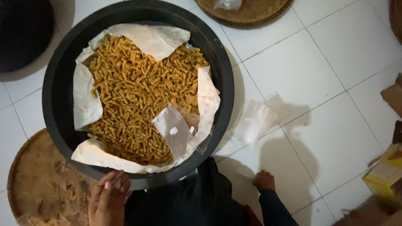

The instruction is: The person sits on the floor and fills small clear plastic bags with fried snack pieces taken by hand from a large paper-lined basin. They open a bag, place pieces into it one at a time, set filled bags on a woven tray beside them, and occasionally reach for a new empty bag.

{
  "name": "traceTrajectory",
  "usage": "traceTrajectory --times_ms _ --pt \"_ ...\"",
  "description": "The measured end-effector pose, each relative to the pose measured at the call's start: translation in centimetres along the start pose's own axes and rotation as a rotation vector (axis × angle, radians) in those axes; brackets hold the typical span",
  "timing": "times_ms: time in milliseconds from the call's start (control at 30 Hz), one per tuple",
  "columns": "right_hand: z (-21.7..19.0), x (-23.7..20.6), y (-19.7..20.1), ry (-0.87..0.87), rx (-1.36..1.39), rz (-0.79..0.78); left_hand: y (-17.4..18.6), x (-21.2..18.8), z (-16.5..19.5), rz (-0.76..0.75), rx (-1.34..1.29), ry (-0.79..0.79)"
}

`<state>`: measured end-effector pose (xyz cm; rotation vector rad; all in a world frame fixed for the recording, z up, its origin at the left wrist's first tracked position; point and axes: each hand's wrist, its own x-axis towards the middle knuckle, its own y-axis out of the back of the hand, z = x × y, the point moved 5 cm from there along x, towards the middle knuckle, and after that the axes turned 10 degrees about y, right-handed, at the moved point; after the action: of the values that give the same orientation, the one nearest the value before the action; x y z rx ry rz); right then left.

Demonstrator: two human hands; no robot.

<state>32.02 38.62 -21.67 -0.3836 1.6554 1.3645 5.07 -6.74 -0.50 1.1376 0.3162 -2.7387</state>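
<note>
Snacks (pixel 138 96), small orange-brown sticks, fill the middle of a big black basin (pixel 56 83) that takes the upper left and centre of the frame. White paper (pixel 86 100) lines the basin under the snacks and its edges fold up around the heap. One small clear plastic bag (pixel 173 129) lies on the snacks at the lower right part of the heap, flat and empty as far as I can see.

At the bottom of the frame, left of centre, the left hand (pixel 108 201) rests with its fingers on the near rim of the basin, touching also the edge of the white paper. The fingers are loosely spread and they do not close around anything. The right hand (pixel 264 181) is at the lower centre-right, well apart from the left one, on the white tiled floor (pixel 326 83). Its fingers are curled and it wears a dark sleeve (pixel 274 207); whether it pinches something I cannot tell, because it is small and in shadow.

Just right of the basin, in the middle of the frame, a small pile of clear plastic bags (pixel 251 121) lies on the floor. A round woven tray (pixel 37 180) with some crumbs sits at the lower left, partly under the basin. Another woven tray (pixel 247 12) shows at the top edge. A yellow box (pixel 383 175) is at the right edge.
</note>
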Motion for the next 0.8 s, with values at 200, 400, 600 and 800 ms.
traceTrajectory --times_ms 200,400,600,800 --pt "-2.1 -0.6 0.9 0.06 0.186 0.086 -1.2 -0.8 0.6 -0.02 -0.016 0.027" --pt "-1.6 1.3 6.6 0.314 0.82 0.324 -4.2 -1.4 0.2 -0.143 0.061 -0.025" --pt "0.5 -3.3 15.1 0.531 1.51 0.399 -9.5 0.3 -2.4 -0.322 0.447 -0.059" --pt "-11.7 -5.2 26.2 0.861 1.659 0.203 -17.0 0.2 -4.6 -0.669 0.512 -0.138"
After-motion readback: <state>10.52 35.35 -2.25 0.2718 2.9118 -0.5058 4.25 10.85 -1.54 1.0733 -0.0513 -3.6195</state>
